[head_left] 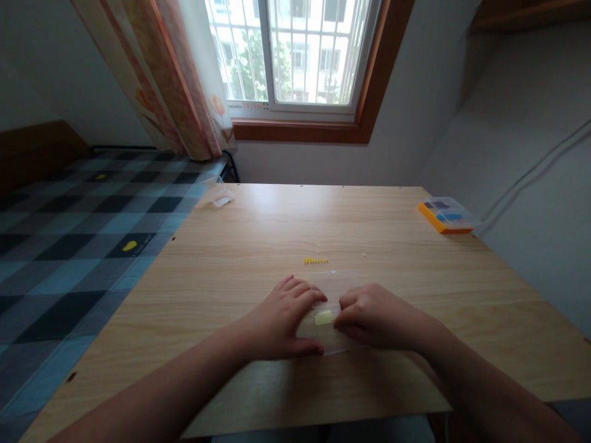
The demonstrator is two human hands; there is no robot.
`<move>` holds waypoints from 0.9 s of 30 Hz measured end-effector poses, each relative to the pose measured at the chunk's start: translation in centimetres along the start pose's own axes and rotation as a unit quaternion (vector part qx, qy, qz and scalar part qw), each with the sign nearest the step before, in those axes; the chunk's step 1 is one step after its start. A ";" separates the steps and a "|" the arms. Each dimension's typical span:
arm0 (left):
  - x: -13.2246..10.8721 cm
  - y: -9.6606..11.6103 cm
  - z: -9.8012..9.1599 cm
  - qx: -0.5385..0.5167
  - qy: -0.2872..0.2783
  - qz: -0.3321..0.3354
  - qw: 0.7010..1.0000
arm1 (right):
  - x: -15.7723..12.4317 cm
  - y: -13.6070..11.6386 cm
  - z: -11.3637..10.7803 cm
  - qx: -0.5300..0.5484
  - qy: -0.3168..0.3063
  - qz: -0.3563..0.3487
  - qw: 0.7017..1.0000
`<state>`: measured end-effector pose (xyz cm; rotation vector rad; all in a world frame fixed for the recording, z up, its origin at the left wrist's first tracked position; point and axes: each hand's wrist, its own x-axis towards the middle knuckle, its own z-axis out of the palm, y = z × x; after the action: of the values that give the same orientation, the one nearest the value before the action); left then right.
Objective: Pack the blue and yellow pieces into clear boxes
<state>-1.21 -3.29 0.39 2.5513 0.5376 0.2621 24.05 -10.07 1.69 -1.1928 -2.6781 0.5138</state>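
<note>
A clear plastic sheet or bag (332, 282) lies flat on the table near its front, with a small pale yellow-green piece (324, 317) on or in it. My left hand (290, 317) rests on the left part of the plastic, thumb and fingers spread apart. On the right side, my right hand (372, 315) has its fingers curled together close to the yellow-green piece. Whatever those fingers pinch is hidden. Just beyond the plastic sits a short row of small yellow pieces (316, 261).
An orange-edged case (446, 215) with a clear lid stands at the table's right edge. At the far left corner is a clear plastic container (222, 198). A tiny white bit (364, 255) lies mid-table (258, 227). A bed (92, 246) adjoins the left.
</note>
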 end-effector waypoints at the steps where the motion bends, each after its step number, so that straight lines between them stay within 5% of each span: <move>1: 0.0 0.0 0.0 0.001 0.001 0.000 1.000 | 0.0 0.0 0.0 -0.003 0.004 -0.002 1.000; 27: 0.1 0.2 0.0 0.000 0.007 0.005 1.000 | -0.3 0.1 -0.3 -0.015 0.009 -0.008 1.000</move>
<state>-1.09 -3.36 0.52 2.5545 0.5299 0.2838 24.43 -10.15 1.96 -1.1767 -2.6874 0.4611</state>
